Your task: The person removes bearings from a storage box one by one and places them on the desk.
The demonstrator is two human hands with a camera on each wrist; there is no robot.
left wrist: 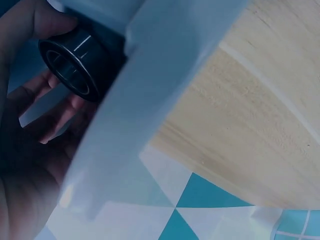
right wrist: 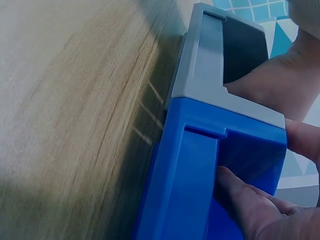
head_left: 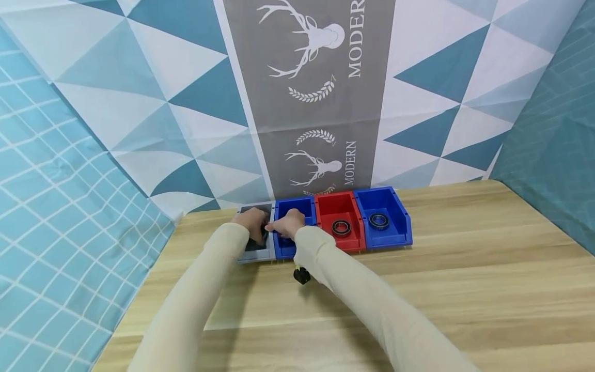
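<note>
Cream sleeves run forward from the camera across the wooden table [head_left: 418, 289] to a row of four small bins against the backdrop.

Left hand [head_left: 251, 223] is down inside the grey bin [head_left: 253, 252], leftmost of the row. The left wrist view shows its fingers [left wrist: 55, 107] and thumb curled round a black bearing ring [left wrist: 75, 62], bore turned toward the lens, ring axis roughly level and pointing out of the bin. The grey wall stands just beside the ring on the table side.

Right hand [head_left: 287, 225] sits at the neighbouring blue bin [head_left: 283, 249]. The right wrist view shows fingers [right wrist: 250, 200] reaching in over its rim, thumb laid on the wall shared with the grey bin; they look loosely extended and hold nothing that can be seen.

Hands nearly touching; left is the nearer to the ring, which is already in its grip.

Further right, touching in line: red bin [head_left: 343, 247] with one bearing [head_left: 341, 227], then a second blue bin [head_left: 395, 238] with another bearing [head_left: 379, 220].

Small black object [head_left: 301, 275] shows under the right forearm; kind unclear.

Open tabletop lies to the near side and the right; table edge close on the left.
</note>
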